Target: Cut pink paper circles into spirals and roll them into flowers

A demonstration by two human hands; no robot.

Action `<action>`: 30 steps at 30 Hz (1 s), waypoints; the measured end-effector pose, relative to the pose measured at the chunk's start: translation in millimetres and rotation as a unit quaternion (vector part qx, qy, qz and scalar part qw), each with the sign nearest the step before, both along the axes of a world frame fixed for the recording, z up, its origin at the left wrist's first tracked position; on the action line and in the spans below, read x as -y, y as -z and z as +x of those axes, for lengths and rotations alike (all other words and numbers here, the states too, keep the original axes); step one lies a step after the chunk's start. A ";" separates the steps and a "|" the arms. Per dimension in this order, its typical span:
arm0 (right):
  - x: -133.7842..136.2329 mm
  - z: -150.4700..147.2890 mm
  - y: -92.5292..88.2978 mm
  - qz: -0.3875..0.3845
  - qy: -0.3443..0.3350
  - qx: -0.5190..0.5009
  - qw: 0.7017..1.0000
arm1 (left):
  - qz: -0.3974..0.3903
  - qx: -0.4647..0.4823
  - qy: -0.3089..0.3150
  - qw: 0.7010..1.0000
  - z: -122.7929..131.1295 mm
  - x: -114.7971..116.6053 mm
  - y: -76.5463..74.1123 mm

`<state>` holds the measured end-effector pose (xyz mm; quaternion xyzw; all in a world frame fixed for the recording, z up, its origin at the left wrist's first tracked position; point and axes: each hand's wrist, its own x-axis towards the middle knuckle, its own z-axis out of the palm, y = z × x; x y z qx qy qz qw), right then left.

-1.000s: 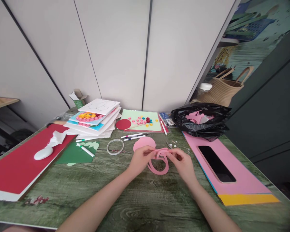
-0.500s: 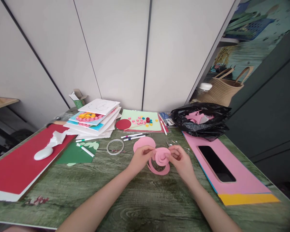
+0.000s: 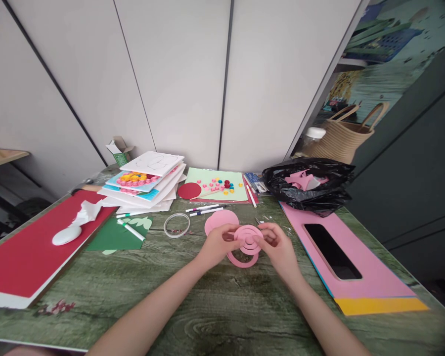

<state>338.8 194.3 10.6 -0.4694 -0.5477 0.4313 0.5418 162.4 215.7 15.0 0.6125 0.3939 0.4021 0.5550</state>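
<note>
Between my two hands is a pink paper spiral [image 3: 248, 233], its coils lying one inside another and a wider loop hanging below. My left hand [image 3: 219, 245] pinches its left side, thumb in front. From the right, my right hand [image 3: 278, 246] grips it with the thumb near the centre of the coil. Just behind my left hand a flat pink paper circle [image 3: 221, 220] lies on the table, partly covered by that hand. Small scissors, or a similar metal tool [image 3: 258, 221], lie behind my right hand, mostly hidden.
Left are a tape roll [image 3: 177, 225], green paper [image 3: 118, 234] with a marker, and red sheets [image 3: 40, 247]. Behind stand stacked cards [image 3: 148, 183] and a pale green sheet [image 3: 207, 175] with small paper rolls. Right are a black bag [image 3: 311, 198] and a phone [image 3: 333, 251] on pink sheets.
The coils of the pink paper spiral have become flatter and more evenly ringed, facing me. My left thumb has shifted slightly inward over it. Everything else on the table stays put.
</note>
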 end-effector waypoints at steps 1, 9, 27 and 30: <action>0.3 -0.1 -0.1 0.002 -0.001 0.003 1.000 | 0.008 -0.002 0.000 1.000 -0.2 -0.2 0.0; 4.2 2.2 -6.6 0.001 -0.029 -0.044 0.999 | 0.064 -0.017 -0.110 0.992 -2.4 7.2 -7.2; 0.5 5.1 1.1 -0.245 -0.098 -0.190 0.946 | 0.220 -0.119 -0.028 0.968 -6.6 -2.5 8.4; -1.2 6.5 3.5 -0.238 -0.095 -0.210 0.944 | 0.136 -0.071 -0.052 0.987 -5.8 -2.5 7.6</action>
